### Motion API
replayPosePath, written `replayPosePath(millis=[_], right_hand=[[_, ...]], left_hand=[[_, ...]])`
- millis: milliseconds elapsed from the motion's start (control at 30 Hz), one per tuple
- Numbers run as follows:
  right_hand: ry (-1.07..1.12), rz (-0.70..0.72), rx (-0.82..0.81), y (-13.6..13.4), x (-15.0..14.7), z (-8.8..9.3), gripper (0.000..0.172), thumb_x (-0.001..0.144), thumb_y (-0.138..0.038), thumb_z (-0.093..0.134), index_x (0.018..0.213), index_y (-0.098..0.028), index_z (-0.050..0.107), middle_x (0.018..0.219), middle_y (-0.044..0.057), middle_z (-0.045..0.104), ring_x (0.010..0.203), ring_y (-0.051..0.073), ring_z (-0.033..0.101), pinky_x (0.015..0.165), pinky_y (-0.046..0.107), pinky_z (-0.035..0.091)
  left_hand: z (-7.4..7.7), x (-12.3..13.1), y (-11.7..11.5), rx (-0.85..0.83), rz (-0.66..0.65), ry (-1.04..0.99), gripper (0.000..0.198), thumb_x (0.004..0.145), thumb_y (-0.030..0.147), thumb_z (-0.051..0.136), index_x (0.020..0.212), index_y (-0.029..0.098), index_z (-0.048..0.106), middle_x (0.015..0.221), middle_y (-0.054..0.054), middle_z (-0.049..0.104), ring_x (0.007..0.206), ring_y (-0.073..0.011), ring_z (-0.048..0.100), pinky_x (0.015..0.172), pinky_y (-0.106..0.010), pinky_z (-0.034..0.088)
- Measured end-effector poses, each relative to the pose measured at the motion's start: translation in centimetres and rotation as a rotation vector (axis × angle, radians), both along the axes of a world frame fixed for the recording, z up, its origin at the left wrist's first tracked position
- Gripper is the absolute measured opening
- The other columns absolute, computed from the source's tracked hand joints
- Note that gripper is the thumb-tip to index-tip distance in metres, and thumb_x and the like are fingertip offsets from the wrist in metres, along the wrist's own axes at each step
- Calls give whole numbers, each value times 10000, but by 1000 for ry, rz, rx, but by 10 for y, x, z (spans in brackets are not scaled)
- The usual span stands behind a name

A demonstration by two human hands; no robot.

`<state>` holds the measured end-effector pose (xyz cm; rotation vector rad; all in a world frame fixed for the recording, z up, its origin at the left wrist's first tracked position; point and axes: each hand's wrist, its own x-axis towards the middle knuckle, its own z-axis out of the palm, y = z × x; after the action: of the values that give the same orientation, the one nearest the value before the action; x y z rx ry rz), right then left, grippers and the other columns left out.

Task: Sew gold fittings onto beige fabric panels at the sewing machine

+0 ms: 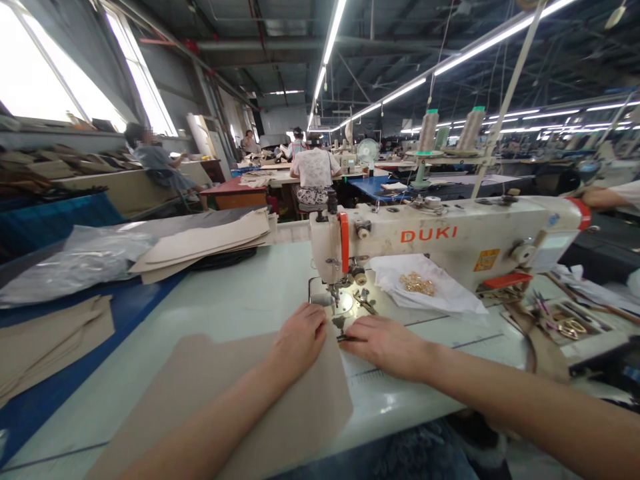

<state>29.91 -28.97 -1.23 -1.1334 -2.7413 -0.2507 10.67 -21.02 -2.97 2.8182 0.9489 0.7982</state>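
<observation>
A large beige fabric panel (240, 400) lies on the pale sewing table, its far corner close under the needle area of a white sewing machine (380, 230). My left hand (301, 339) is closed, its curled fingers gripping the panel's far edge just in front of the needle. To the right of it, my right hand (383, 343) rests by the metal needle plate (345, 301). Its fingers are pressed together around a small dark spot at the fingertips, too small to name. The needle's tip is hard to make out between the machine parts.
A white cloth (430, 283) with small gold metal pieces (417, 284) lies under the machine arm. A tray (575, 327) of tools stands at right. Beige panels (210, 240) and a clear plastic bag (75, 260) are at left. Co-workers sit farther back.
</observation>
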Motion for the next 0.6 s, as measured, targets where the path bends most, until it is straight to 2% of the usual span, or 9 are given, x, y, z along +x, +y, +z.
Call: replayPosePath(millis=[100, 267, 333, 467, 600], right_hand=[[-14, 14, 46, 5, -3, -4, 193, 908, -188, 480, 1073, -183, 579, 962, 39, 612, 949, 188, 531, 840, 300, 425], [88, -42, 57, 17, -17, -6, 176, 899, -275, 493, 847, -163, 619, 860, 49, 630, 879, 186, 554, 845, 310, 436], [114, -47, 61, 19, -21, -6, 154, 888, -256, 505, 837, -154, 608, 847, 60, 638, 870, 189, 559, 840, 313, 443], [101, 47, 63, 24, -22, -11, 136, 894, -184, 480, 868, -152, 609, 897, 62, 656, 882, 179, 567, 844, 300, 445], [116, 108, 30, 27, -19, -17, 156, 902, -185, 471, 871, -168, 624, 914, 57, 670, 899, 164, 574, 843, 283, 445]], left_hand=[[1, 0, 0, 1, -12, 14, 159, 774, 72, 445, 686, 189, 505, 788, -37, 594, 824, -188, 530, 757, -308, 456], [2, -1, 2, -27, -11, 67, 151, 770, 73, 457, 685, 188, 504, 752, -32, 580, 799, -188, 528, 730, -301, 454], [2, -1, 4, -47, -20, 79, 147, 794, 94, 456, 692, 186, 511, 751, -33, 581, 794, -186, 531, 726, -299, 454], [5, -3, 6, -69, -55, 104, 157, 830, 124, 445, 713, 181, 533, 759, -39, 595, 792, -184, 538, 730, -298, 451], [7, -3, 6, -79, -73, 115, 168, 829, 122, 448, 708, 185, 547, 761, -37, 607, 784, -177, 545, 723, -290, 450]])
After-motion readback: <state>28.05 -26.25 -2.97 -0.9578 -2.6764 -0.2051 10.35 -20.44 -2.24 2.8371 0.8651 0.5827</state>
